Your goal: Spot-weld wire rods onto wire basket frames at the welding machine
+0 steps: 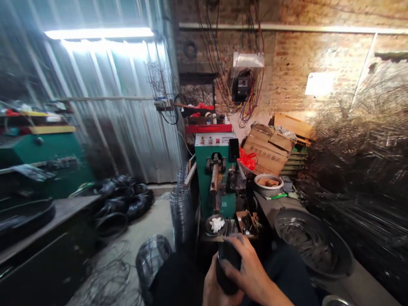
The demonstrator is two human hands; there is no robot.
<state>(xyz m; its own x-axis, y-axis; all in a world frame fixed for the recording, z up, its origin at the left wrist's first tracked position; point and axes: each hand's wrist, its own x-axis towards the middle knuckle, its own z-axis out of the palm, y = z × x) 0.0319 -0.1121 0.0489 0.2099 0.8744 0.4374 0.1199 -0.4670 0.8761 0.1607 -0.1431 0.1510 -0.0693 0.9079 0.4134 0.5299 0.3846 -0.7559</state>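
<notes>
A smooth, matt black, rounded object [230, 256] is held at the near centre, its exact kind hard to tell. It is clamped between two hands: its lower end is cupped by the left hand [212, 281], and its side is wrapped by the right hand's [251, 265] bent fingers. At right, a wide dark basin [344, 257] is carried by a grey tabletop [270, 205]. Farther off, a green machine [204, 197] is backed by a brick wall [287, 55].

Dk rounded obj [228, 253], longish, exact type unclear, slightly tilted, held btwn L hand [215, 285] & R hand [251, 260].
</notes>
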